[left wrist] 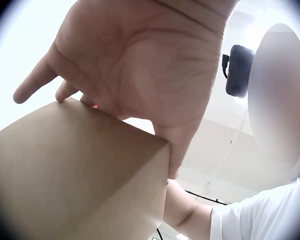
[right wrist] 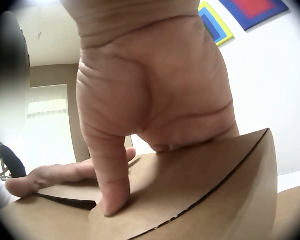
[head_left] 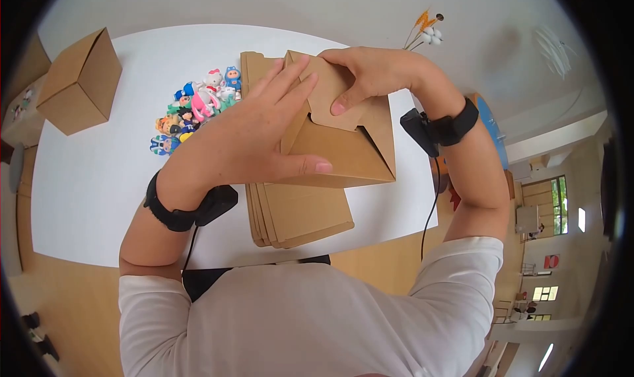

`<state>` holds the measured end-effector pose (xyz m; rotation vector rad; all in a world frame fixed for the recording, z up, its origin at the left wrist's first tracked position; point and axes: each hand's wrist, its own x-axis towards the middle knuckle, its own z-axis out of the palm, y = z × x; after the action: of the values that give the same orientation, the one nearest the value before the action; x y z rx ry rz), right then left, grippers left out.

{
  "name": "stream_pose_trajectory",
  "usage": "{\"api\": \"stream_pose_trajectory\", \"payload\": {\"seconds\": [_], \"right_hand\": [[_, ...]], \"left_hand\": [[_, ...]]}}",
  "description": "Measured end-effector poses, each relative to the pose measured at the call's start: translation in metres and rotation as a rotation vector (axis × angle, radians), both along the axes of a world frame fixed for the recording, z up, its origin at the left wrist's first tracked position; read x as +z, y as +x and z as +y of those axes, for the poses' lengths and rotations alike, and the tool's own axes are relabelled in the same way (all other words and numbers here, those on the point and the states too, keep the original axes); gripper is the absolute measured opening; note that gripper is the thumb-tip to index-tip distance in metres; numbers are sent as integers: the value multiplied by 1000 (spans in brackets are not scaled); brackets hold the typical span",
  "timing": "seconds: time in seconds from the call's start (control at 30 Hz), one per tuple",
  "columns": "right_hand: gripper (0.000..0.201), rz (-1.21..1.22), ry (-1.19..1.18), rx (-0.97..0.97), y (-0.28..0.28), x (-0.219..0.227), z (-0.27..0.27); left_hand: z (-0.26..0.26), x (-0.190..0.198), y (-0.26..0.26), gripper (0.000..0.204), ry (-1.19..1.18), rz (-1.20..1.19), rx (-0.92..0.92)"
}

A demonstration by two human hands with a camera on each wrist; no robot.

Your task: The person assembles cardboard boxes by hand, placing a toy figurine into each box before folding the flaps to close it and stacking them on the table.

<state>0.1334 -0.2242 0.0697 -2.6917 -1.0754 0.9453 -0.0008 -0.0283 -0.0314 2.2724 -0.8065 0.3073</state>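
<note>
A brown cardboard box point(head_left: 337, 149) stands before me, its top flaps folded over and a dark gap along one side. My left hand point(head_left: 244, 136) rests on its left side with fingers straight and thumb spread along the near edge. The left wrist view shows that palm over a box corner point(left wrist: 90, 165). My right hand point(head_left: 383, 70) grips the far part of the box, its thumb pressing on the top flap point(right wrist: 175, 172) in the right wrist view. The right fingertips are hidden behind the box's far edge.
Several flattened cardboard boxes point(head_left: 307, 212) lie stacked under and in front of the box. A cluster of small colourful figurines point(head_left: 205, 100) stands to the left on the white table point(head_left: 79, 199). Another assembled box point(head_left: 79, 86) sits at the table's far left. Dried flowers point(head_left: 426, 30) rise beyond the table.
</note>
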Motion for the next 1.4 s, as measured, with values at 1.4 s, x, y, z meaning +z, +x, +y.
{"api": "stream_pose_trajectory", "payload": {"seconds": [1.4], "right_hand": [[76,121,288,-41,7,-18,-20]], "left_hand": [[1,15,-8,121,115,106,3]]}}
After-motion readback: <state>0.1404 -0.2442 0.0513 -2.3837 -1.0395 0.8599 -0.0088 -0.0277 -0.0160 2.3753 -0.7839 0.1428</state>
